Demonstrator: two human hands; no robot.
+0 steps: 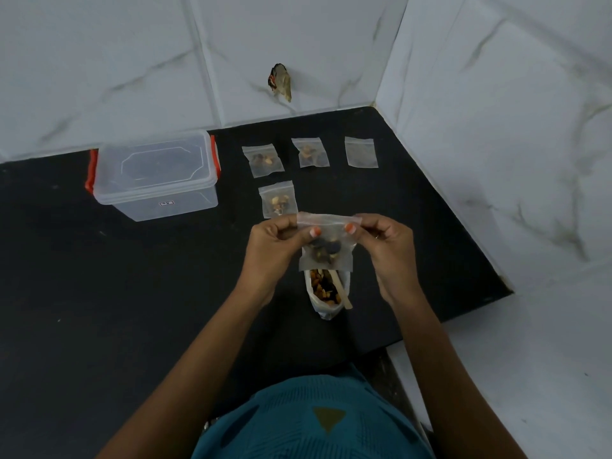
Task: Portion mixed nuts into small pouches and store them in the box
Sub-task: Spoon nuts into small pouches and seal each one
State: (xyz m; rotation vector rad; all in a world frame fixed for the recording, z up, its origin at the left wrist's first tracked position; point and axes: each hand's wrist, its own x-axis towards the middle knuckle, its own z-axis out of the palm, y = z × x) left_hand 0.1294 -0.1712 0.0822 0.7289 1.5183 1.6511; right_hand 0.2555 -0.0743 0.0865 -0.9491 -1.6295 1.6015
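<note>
Black table (132, 309) beneath marble-tiled walls: left hand (275, 246) and right hand (384, 241) pinch the top of a small clear nut-filled pouch (326, 250) above an open bag of mixed nuts (326, 293); the lidded clear plastic box (155, 175) sits well left.

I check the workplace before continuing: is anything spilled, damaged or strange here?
Nothing looks spilled on the counter. One oddity: a dark, crumpled scrap sits on the wall, above the pouches; what it is cannot be told.
</note>
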